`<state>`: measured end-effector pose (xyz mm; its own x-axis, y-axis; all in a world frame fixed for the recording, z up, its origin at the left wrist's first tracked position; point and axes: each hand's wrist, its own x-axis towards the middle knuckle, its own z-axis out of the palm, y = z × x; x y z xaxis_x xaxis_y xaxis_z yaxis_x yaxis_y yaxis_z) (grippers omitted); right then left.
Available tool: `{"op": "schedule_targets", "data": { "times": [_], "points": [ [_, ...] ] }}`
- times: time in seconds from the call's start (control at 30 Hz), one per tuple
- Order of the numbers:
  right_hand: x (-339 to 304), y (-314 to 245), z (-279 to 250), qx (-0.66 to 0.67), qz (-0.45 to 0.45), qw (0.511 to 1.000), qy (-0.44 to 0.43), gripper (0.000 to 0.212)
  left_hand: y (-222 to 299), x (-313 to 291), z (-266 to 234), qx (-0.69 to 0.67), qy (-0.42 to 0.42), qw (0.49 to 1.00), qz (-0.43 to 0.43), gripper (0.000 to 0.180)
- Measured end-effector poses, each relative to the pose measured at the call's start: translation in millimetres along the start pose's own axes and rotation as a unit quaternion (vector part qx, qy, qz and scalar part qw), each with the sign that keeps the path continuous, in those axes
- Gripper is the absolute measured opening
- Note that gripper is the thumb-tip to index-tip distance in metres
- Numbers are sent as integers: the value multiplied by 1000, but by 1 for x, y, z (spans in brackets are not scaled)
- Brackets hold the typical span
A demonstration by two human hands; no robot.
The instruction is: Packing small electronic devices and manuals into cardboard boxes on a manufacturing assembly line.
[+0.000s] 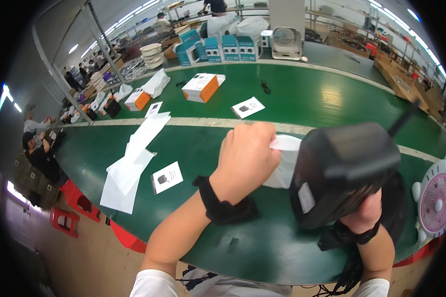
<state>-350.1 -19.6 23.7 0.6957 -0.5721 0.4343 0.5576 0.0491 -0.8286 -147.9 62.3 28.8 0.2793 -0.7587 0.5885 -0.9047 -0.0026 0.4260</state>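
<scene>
My right hand (365, 212) grips a bulky black boxy device (343, 161) from below, raised above the green table. A thin black antenna sticks up from its far right corner, and a small white label shows on its side. My left hand (248, 157) is closed on the edge of a white bag (283, 171), just left of the device. Part of the bag is hidden behind the device. Left of my left forearm lie a printed leaflet (167, 177) and several overlapping white sheets or flat bags (131, 168). Black bands wrap both wrists.
Across the pale ledge runs a green belt (307, 86) bearing a white-and-orange box (201, 88), another leaflet (248, 107) and a coiled black cable (265, 87). Teal boxes (230, 48) stand behind it. At right is a pink-and-white fan (435, 204). Red stools (64, 222) and co-workers are at left.
</scene>
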Motion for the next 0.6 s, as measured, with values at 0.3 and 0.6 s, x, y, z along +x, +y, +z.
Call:
{"op": "schedule_targets", "data": {
  "times": [0.3,0.6],
  "points": [
    [18,16,-15,-142,-39,987,68,59,7,36,-26,-256,-210,928,-169,12],
    [24,25,-8,-540,-180,815,-109,64,48,30,-19,-336,-122,924,-137,11]
  ]
}}
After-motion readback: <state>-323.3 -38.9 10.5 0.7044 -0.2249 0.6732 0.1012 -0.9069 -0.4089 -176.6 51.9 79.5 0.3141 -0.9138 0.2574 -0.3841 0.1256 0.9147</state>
